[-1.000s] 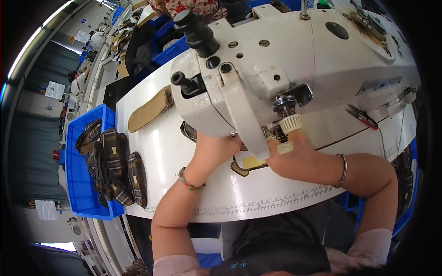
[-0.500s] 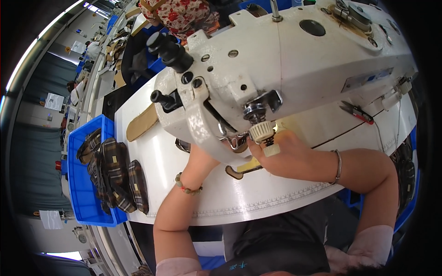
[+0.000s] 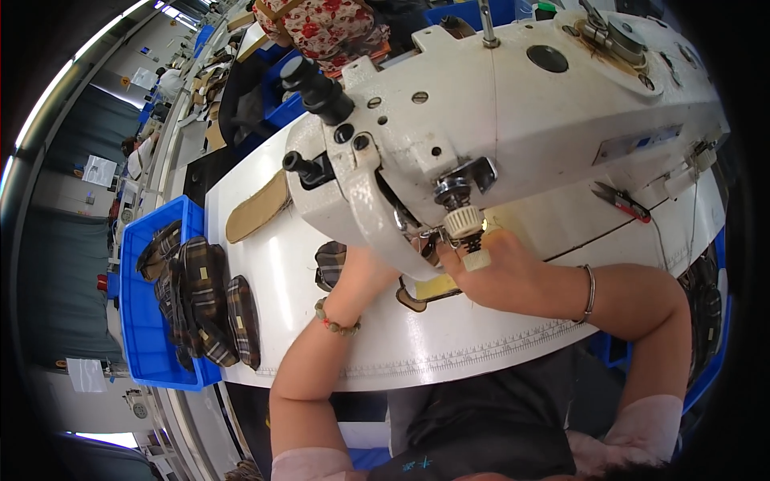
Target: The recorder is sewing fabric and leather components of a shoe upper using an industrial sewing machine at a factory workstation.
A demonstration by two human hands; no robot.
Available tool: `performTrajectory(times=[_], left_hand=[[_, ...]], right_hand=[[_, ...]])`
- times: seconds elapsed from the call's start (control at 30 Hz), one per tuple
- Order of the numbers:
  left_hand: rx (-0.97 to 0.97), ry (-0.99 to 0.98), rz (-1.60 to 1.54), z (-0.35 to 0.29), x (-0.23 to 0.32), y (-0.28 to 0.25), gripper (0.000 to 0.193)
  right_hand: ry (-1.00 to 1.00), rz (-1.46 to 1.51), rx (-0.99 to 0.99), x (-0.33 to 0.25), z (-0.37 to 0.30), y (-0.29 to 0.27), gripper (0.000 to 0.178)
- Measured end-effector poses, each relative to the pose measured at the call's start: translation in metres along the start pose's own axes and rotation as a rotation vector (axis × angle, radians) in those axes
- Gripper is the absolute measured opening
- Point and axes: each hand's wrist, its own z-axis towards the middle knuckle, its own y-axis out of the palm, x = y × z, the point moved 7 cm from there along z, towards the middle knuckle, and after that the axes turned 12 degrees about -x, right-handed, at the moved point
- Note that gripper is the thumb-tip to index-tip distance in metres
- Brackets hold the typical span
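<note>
Since half a second ago, the head of the sewing machine (image 3: 553, 104) has shifted slightly right in the head view, and more of a plaid fabric piece (image 3: 330, 265) shows beside the left hand (image 3: 370, 271); both hands remain close to the needle area.

Both arms come in from the lower edge, elbows bent and set wide, forearms angled inward over the white worktop (image 3: 269, 268). The left hand, with a beaded bracelet (image 3: 338, 322) at its wrist, reaches behind the machine's curved lever, so whether its fingers are spread or pinching cannot be told. The right hand (image 3: 504, 271), below a metal bangle (image 3: 590, 293), lies back upward with its fingers bent; tension knobs cover part of them, and their grip cannot be made out.

Between the hands, a yellow-faced piece (image 3: 437, 287) with dark edging and a brown rounded end juts from under the machine toward the person.

To the left lie tan sole-shaped pieces (image 3: 258, 208) and a blue bin (image 3: 146, 337) of plaid slippers (image 3: 204, 305); red-handled snips (image 3: 624, 203) rest at the right.

A ruler scale (image 3: 465, 355) runs along the front edge. The machine's label plate (image 3: 638, 145) is too small to read, and the dark apron (image 3: 481, 429) bears a small blue-green mark.
</note>
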Motion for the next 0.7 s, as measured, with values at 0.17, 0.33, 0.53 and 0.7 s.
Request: performTrajectory(times=[0.17, 0.33, 0.53, 0.7], left_hand=[[0.031, 0.138, 0.004, -0.016, 0.034, -0.02, 0.029], [0.104, 0.296, 0.325, -0.051, 0.064, -0.03, 0.027], [0.152, 0.217, 0.367, -0.042, 0.049, -0.031, 0.015], [0.206, 0.325, 0.255, -0.042, 0.051, -0.032, 0.026]], right_hand=[[0.007, -0.02, 0.012, 0.002, -0.001, -0.001, 0.01], [-0.009, -0.031, -0.009, 0.003, 0.003, -0.001, 0.007], [-0.168, -0.192, -0.051, -0.002, 0.008, 0.016, 0.015], [-0.15, -0.307, -0.105, 0.006, 0.008, 0.034, 0.018]])
